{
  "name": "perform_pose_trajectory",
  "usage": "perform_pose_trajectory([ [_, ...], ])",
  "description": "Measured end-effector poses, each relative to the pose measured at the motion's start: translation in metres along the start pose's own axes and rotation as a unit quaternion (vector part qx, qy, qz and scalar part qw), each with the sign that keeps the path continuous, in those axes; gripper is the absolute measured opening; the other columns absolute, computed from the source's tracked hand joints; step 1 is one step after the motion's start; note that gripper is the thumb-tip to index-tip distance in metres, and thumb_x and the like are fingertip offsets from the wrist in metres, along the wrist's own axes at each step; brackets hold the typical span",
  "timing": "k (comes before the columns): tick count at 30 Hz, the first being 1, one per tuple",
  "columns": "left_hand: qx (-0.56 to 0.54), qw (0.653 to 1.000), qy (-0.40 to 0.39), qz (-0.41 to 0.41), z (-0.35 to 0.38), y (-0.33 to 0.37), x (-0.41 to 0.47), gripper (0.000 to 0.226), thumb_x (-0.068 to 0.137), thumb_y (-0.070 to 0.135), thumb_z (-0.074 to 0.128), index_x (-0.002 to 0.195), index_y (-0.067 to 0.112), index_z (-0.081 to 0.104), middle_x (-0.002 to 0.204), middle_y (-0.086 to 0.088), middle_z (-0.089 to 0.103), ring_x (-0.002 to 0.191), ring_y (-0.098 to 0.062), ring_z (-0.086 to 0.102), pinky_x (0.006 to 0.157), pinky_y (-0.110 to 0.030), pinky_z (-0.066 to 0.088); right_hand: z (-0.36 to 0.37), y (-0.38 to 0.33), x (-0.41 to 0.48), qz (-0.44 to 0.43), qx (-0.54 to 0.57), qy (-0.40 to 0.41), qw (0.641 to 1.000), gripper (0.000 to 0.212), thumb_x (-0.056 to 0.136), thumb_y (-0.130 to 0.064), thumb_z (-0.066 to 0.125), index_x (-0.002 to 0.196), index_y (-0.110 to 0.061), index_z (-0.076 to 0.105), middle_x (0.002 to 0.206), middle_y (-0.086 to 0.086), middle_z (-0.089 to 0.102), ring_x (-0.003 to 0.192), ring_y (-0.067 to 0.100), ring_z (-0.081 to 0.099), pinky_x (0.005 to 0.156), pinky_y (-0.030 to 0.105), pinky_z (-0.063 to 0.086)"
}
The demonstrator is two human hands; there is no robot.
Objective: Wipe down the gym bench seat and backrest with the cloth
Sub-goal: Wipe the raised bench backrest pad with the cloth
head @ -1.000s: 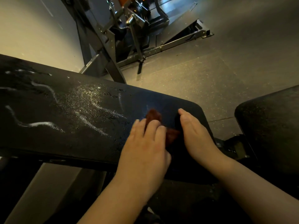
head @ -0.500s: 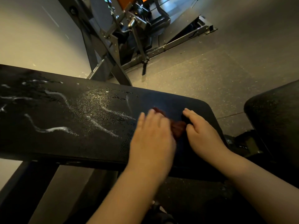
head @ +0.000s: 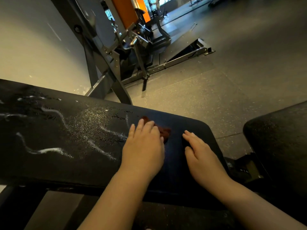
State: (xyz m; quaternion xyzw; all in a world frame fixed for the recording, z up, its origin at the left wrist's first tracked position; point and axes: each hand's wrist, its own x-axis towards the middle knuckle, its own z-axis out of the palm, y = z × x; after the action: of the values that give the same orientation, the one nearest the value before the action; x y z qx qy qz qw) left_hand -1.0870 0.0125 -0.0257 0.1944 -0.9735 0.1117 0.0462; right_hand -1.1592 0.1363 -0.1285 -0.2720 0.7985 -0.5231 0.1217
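A long black bench pad (head: 69,146) runs across the view from the left, wet with white streaks of spray on its left and middle part. A small dark red cloth (head: 163,131) lies on its right part. My left hand (head: 143,145) lies flat on the cloth with straight fingers, covering most of it. To the right of the cloth, and apart from it, my right hand (head: 201,151) rests flat on the dry end of the pad. A second black pad (head: 279,143) stands at the right edge.
The bench's dark frame (head: 242,168) shows in the gap between the two pads. Behind the bench stands a grey weight machine (head: 116,52) with an orange panel, against a pale wall. Speckled rubber floor (head: 207,90) spreads to the right and behind.
My left hand has slid the cloth a little to the left, toward the streaks. My right hand has come off the cloth's edge, and a gap lies between them now.
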Motion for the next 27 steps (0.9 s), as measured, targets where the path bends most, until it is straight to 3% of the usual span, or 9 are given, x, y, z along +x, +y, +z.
perform_pose_trajectory([
  [2, 0.009, 1.000, -0.003, -0.030, 0.000, 0.004, 0.007, 0.051, 0.106, 0.038, 0.026, 0.151, 0.014, 0.036, 0.162, -0.003, 0.026, 0.154, -0.026, 0.008, 0.126, -0.043, 0.001, -0.002, 0.001, 0.002, 0.000, 0.001, -0.001, 1.000, 0.049, 0.105, -0.018, 0.039, 0.153, -0.027, 0.037, 0.161, -0.017, 0.028, 0.149, 0.001, 0.017, 0.118, 0.020, 0.012],
  [5, 0.026, 0.999, -0.016, 0.020, 0.003, 0.031, -0.014, 0.054, 0.107, 0.034, 0.022, 0.154, 0.010, 0.029, 0.162, -0.008, 0.026, 0.154, -0.029, 0.004, 0.125, -0.042, -0.005, -0.001, 0.002, 0.003, -0.003, 0.007, 0.001, 1.000, 0.049, 0.104, -0.016, 0.041, 0.152, -0.025, 0.040, 0.160, -0.014, 0.031, 0.148, 0.002, 0.021, 0.116, 0.018, 0.014],
  [9, -0.014, 0.991, -0.076, 0.113, -0.007, 0.027, -0.030, 0.052, 0.106, 0.040, 0.031, 0.155, 0.023, 0.029, 0.162, 0.009, 0.025, 0.154, -0.013, 0.004, 0.123, -0.035, -0.010, 0.000, -0.001, 0.001, -0.007, 0.009, 0.010, 1.000, 0.049, 0.104, -0.016, 0.040, 0.152, -0.028, 0.038, 0.159, -0.014, 0.032, 0.147, -0.002, 0.019, 0.118, 0.020, 0.015],
  [12, 0.004, 0.994, -0.060, 0.091, -0.014, -0.002, -0.003, 0.048, 0.106, 0.043, 0.032, 0.152, 0.029, 0.035, 0.161, 0.015, 0.028, 0.153, -0.008, 0.011, 0.124, -0.040, -0.009, -0.002, -0.002, 0.002, -0.015, -0.012, 0.006, 1.000, 0.049, 0.104, -0.016, 0.039, 0.152, -0.025, 0.039, 0.160, -0.012, 0.032, 0.147, 0.002, 0.021, 0.117, 0.018, 0.014],
  [16, 0.027, 0.999, -0.024, -0.015, -0.004, -0.008, 0.019, 0.051, 0.106, 0.037, 0.028, 0.150, 0.013, 0.037, 0.163, -0.004, 0.026, 0.154, -0.026, 0.010, 0.125, -0.043, 0.000, -0.006, -0.001, 0.006, -0.016, -0.066, 0.007, 0.998, 0.046, 0.102, -0.018, 0.042, 0.147, -0.021, 0.046, 0.155, -0.006, 0.041, 0.142, 0.014, 0.036, 0.119, 0.034, 0.030],
  [19, -0.006, 0.999, -0.040, 0.027, 0.009, 0.026, -0.003, 0.051, 0.106, 0.034, 0.030, 0.149, 0.007, 0.036, 0.161, -0.009, 0.027, 0.154, -0.030, 0.006, 0.126, -0.044, 0.001, -0.007, 0.003, 0.011, -0.018, -0.038, 0.021, 0.999, 0.044, 0.099, -0.014, 0.045, 0.143, -0.020, 0.051, 0.148, -0.003, 0.049, 0.137, 0.017, 0.044, 0.115, 0.042, 0.036],
  [23, -0.012, 0.990, -0.061, 0.130, 0.006, 0.033, -0.019, 0.048, 0.105, 0.034, 0.034, 0.149, 0.014, 0.039, 0.160, -0.001, 0.031, 0.153, -0.021, 0.013, 0.126, -0.040, 0.003, -0.005, 0.008, 0.011, -0.013, -0.016, -0.003, 1.000, 0.051, 0.102, -0.014, 0.039, 0.152, -0.024, 0.040, 0.159, -0.008, 0.036, 0.148, 0.010, 0.028, 0.124, 0.039, 0.023],
  [25, 0.018, 0.994, -0.048, 0.096, 0.006, 0.014, 0.006, 0.046, 0.105, 0.033, 0.034, 0.145, 0.014, 0.044, 0.159, -0.001, 0.034, 0.150, -0.021, 0.020, 0.125, -0.041, 0.006, -0.004, 0.008, 0.010, -0.009, -0.021, -0.010, 1.000, 0.051, 0.104, -0.017, 0.038, 0.154, -0.027, 0.036, 0.162, -0.012, 0.030, 0.150, 0.009, 0.021, 0.124, 0.035, 0.018],
  [27, 0.018, 0.999, -0.047, 0.013, 0.003, -0.005, 0.032, 0.048, 0.106, 0.033, 0.032, 0.147, 0.010, 0.040, 0.162, -0.006, 0.027, 0.152, -0.026, 0.016, 0.125, -0.043, 0.006, -0.004, 0.008, 0.010, -0.009, -0.025, -0.011, 1.000, 0.050, 0.105, -0.019, 0.037, 0.155, -0.028, 0.035, 0.163, -0.013, 0.027, 0.151, 0.008, 0.018, 0.124, 0.033, 0.017],
])
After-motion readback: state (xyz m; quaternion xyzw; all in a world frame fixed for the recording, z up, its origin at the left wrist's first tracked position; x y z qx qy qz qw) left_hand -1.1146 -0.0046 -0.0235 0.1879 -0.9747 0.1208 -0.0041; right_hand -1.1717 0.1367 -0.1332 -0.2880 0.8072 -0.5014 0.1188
